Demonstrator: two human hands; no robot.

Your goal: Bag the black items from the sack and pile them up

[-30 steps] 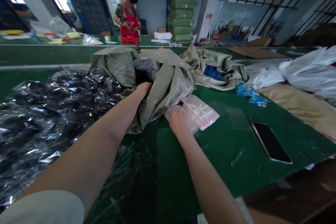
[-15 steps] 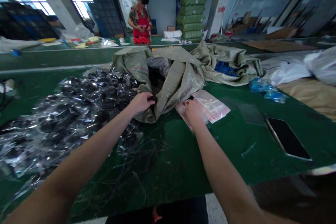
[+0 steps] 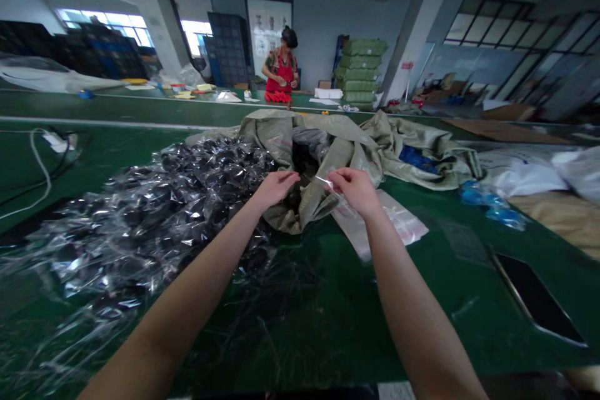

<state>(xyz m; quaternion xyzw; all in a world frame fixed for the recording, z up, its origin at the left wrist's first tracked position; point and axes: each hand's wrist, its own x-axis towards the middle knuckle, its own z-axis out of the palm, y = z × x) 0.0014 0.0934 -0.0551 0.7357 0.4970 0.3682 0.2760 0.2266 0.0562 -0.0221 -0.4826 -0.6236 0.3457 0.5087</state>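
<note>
My right hand (image 3: 355, 189) pinches a small clear plastic bag (image 3: 323, 182) by its edge, in front of an open woven sack (image 3: 323, 197). My left hand (image 3: 277, 190) is closed at the sack's mouth, fingertips pressed together; whatever they hold is lost against the dark inside. The two hands face each other a short way apart. Beneath my right hand lies a stack of flat clear bags (image 3: 398, 219) with pinkish edges. Left of the sack spreads a heap of black rounded items in clear wrappers (image 3: 187, 200).
A phone (image 3: 539, 297) lies at the right on the green table (image 3: 328, 325). Blue wrapped items (image 3: 492, 200) and a second woven sack (image 3: 422, 137) are at the back right. A white cable (image 3: 44, 165) lies far left. Across the tables stands a person in a red apron (image 3: 281, 72).
My right hand has lifted off the bag stack with one clear bag and come toward my left hand. The dark piece seen in my left hand earlier no longer shows clearly. The view has tilted up.
</note>
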